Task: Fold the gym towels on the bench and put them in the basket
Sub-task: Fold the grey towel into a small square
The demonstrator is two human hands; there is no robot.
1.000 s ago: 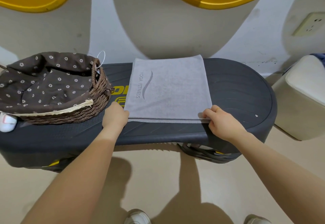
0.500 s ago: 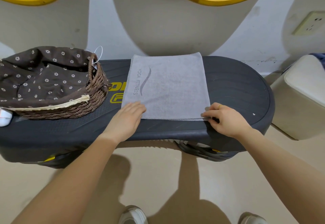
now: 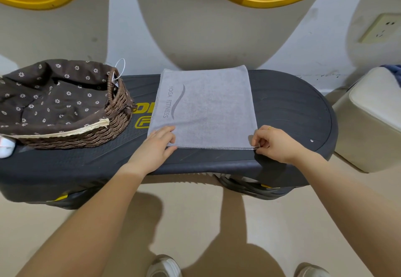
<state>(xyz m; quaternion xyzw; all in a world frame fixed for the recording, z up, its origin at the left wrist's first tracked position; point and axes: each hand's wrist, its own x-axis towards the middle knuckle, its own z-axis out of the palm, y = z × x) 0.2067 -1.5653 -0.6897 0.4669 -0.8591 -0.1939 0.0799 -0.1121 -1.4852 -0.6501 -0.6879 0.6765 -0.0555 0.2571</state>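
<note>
A grey towel (image 3: 208, 105) printed "YOGA FITNESS" lies flat and folded on the dark oval bench (image 3: 293, 111). My left hand (image 3: 156, 146) rests flat on the towel's near left corner, fingers straight. My right hand (image 3: 273, 144) pinches the near right corner of the towel between thumb and fingers. A brown wicker basket (image 3: 115, 111) with a dark flowered cloth liner stands on the bench's left end, apart from the towel.
A cream padded stool (image 3: 373, 118) stands to the right of the bench with something blue on it. The wall with yellow signs is right behind the bench. A white object (image 3: 6, 146) lies at the far left. My shoes show on the floor below.
My left hand has shifted from the towel's left edge onto its near left corner and flattened. My right hand's fingers have closed on the near right corner.
</note>
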